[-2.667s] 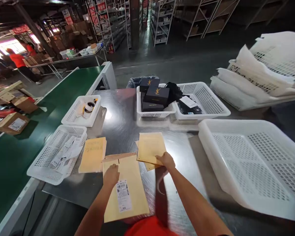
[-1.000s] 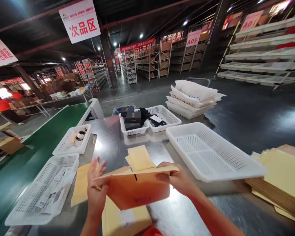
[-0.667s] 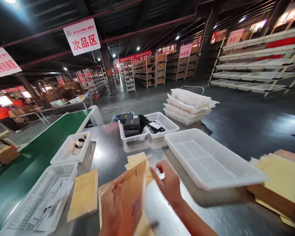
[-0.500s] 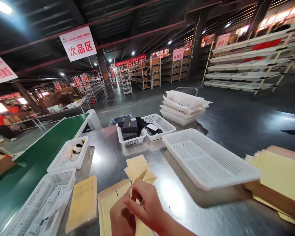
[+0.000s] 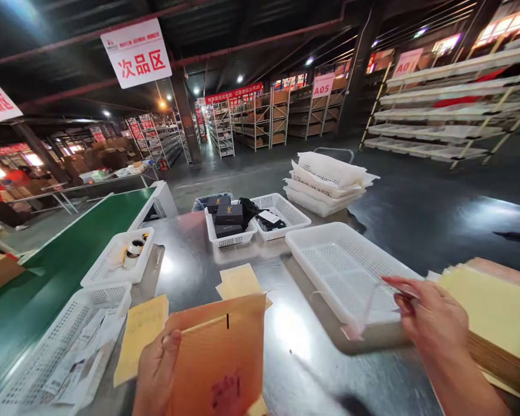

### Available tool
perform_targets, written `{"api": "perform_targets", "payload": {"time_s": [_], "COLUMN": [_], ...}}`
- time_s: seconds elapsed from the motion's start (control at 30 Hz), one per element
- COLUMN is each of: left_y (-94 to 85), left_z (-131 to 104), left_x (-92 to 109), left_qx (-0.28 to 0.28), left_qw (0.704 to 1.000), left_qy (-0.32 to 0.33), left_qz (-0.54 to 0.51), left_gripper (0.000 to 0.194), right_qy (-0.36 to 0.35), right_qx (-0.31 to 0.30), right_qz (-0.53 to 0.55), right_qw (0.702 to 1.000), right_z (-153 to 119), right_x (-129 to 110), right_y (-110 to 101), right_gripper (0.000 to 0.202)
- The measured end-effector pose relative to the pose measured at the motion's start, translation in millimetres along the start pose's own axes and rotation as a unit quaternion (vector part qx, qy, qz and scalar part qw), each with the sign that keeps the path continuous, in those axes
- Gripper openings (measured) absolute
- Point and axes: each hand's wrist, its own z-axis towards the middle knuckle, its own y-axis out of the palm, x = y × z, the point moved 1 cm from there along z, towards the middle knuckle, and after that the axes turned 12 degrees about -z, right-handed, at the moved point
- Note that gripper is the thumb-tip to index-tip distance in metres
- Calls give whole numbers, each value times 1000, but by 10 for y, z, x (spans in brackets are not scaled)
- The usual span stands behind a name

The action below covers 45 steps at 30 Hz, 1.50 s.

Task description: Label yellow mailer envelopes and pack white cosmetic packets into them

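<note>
My left hand (image 5: 160, 364) grips the left edge of a tan padded envelope (image 5: 219, 358), its thumb on the front face. The envelope is held tilted toward me, showing a short black line near the top and a pink printed mark lower down. Out to the right, my right hand (image 5: 431, 315) is closed with its fingers pinching a thin, translucent strip (image 5: 366, 309), blurred by motion, over the near edge of a large white perforated tray (image 5: 329, 294). Beyond the envelope, folded yellow paper pieces (image 5: 240, 281) lie on the metal table.
A stack of yellow envelopes (image 5: 494, 306) sits at the right. Two baskets of black boxes (image 5: 229, 215) and dark items stand at the back. On the left are a tape basket (image 5: 112, 254), a basket of printed slips (image 5: 112, 289), another yellow envelope (image 5: 143, 332) and a green conveyor (image 5: 82, 248).
My hands, together before, have parted. My left hand has lifted the envelope into view; my right hand has swung right, carrying the translucent strip.
</note>
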Motion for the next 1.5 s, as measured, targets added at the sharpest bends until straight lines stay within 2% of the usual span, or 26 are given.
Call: {"api": "perform_targets", "payload": {"time_s": [0.07,0.13,0.23,0.3,0.37,0.47,0.57,0.67,0.73,0.8,0.83,0.93,1.03,1.13,1.2,1.3,1.4,1.47,1.5], "left_y": [-30,-21,-21,-60,-131,-276,-418,-474,-470,-471,-482,-548,-561,-466,-388,-330,-271,-134,-31], "left_z": [30,61,101,133,174,246,292,280,249,215,199,155,122,120,135,174,209,211,204], "left_x": [112,221,313,308,269,218,242,347,441,526,559,601,577,526,492,441,393,384,389], "left_qx": [-16,-23,7,19,9,-15,-49,-174,-258,-285,-270,-175,-150,-133,-111,-54,9,3,-10], "left_qw": [999,994,988,991,997,998,991,971,954,948,952,963,956,967,976,988,989,982,976], "left_qy": [27,77,122,109,73,55,121,164,153,140,145,197,235,198,165,135,139,158,172], "left_qz": [40,75,91,76,40,11,41,12,-22,-20,-5,62,87,91,91,60,55,102,131], "left_gripper": [50,50,46,43,42,41,35,24,19,19,19,32,46,34,24,20,25,28,26], "right_qy": [16,25,-12,-42,-70,-124,-190,-235,-244,-235,-221,-154,-138,-132,-106,-94,-129,-194,-238], "right_qx": [-2,-49,-194,-295,-354,-372,-417,-459,-464,-471,-476,-455,-414,-352,-309,-310,-320,-276,-254], "right_qz": [23,8,-34,-27,-22,-37,-29,23,38,37,35,38,37,11,7,21,-54,-158,-204], "right_qw": [1000,998,980,954,932,919,889,857,851,849,851,876,899,927,945,946,937,928,915], "right_z": [-99,-295,-551,-636,-665,-642,-579,-504,-458,-423,-409,-390,-446,-569,-635,-632,-542,-530,-561], "right_x": [-9,-58,-174,-284,-416,-610,-770,-905,-970,-1005,-1010,-990,-948,-887,-831,-740,-705,-767,-829], "right_y": [0,224,736,1018,1173,1189,1086,983,934,894,875,831,845,930,992,1040,1042,1064,1095], "right_gripper": [51,50,41,47,46,32,29,28,28,30,31,38,40,34,42,44,27,17,19]}}
